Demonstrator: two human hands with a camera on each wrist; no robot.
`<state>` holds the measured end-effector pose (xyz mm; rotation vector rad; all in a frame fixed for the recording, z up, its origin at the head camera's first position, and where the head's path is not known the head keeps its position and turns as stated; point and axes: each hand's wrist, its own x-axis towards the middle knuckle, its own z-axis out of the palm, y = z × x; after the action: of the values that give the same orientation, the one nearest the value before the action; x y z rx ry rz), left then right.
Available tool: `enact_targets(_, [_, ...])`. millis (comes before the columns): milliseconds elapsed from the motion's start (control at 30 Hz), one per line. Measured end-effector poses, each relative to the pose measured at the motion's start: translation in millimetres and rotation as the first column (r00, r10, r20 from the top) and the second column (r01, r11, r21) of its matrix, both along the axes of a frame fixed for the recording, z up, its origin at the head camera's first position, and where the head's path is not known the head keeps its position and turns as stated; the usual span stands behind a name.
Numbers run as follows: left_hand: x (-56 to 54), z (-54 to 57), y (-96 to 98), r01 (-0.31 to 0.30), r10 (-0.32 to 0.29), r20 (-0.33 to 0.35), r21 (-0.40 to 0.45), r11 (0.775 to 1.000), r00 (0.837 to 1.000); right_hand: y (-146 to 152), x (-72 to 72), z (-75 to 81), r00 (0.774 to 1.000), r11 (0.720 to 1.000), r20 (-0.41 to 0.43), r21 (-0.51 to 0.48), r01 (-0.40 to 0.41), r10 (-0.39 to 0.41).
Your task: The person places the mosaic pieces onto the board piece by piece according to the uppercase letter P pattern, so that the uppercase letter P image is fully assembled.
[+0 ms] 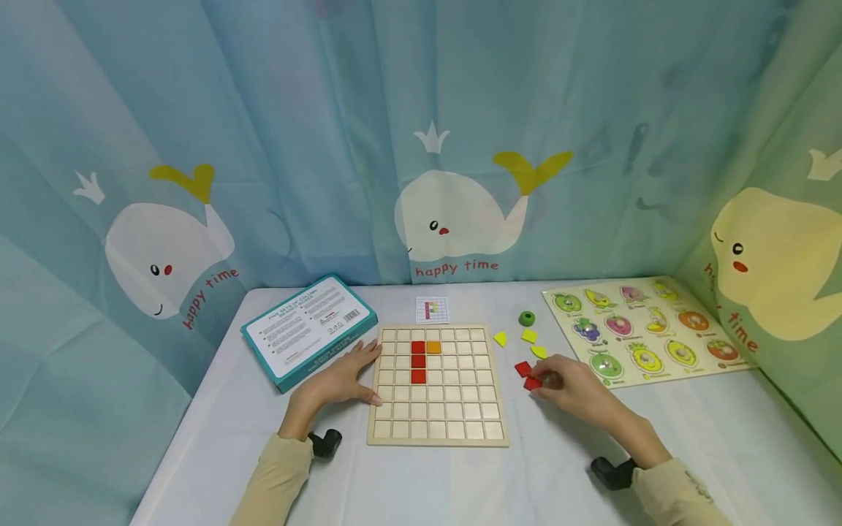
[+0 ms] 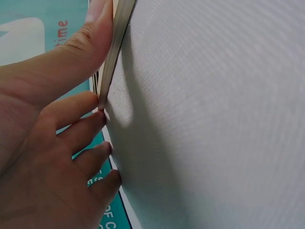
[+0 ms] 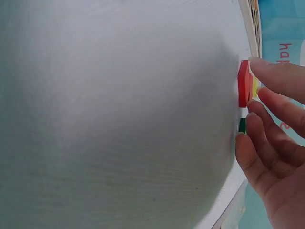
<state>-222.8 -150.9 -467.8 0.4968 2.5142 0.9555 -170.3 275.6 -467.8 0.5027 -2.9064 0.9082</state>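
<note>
On the white table lies a wooden grid board [image 1: 465, 437] with three red square tiles [image 1: 418, 361] in one column and an orange tile [image 1: 433, 347] beside the top one. My left hand [image 1: 340, 376] rests along the board's left edge, its thumb and fingers spread. In the left wrist view the fingertips [image 2: 102, 117] meet the wooden edge. To the right of the board, my right hand [image 1: 571, 387] pinches a red square tile [image 1: 531, 383] between thumb and fingers. Another red tile [image 1: 522, 369] lies just behind it.
A pattern card [image 1: 431, 310] lies behind the board. Yellow pieces [image 1: 529, 335] and a green bead [image 1: 527, 318] sit to its right. A teal box [image 1: 309, 329] stands at the back left, a fruit puzzle board [image 1: 631, 376] at the right. A whale-print curtain [image 1: 329, 146] surrounds the table.
</note>
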Motion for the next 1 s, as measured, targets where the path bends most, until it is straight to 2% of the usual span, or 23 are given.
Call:
enact_targets(100, [0.1,0.0,0.0,-0.001,0.001,0.001,0.000,1.000,1.000,0,-1.1,-1.5,0.999,1.000,0.027,0.014,0.025,-0.026])
enact_targets(433, [-0.8,-0.4,0.5,0.005,-0.005,-0.005,-0.001,1.000,1.000,-2,-3.9,-3.1,0.999,1.000,0.052,0.017,0.016,-0.017])
enact_targets(633, [-0.1,1.1,-0.3,0.006,-0.006,-0.003,0.008,1.000,1.000,-4,-5.0,-2.3,0.996,1.000,0.085,-0.019,-0.024,0.026])
enact_targets(1000, [-1.1,0.4,0.7,0.007,-0.007,-0.006,-0.009,1.000,1.000,-14,-6.2,-5.0,0.994,0.996,0.094,-0.066,-0.054,0.060])
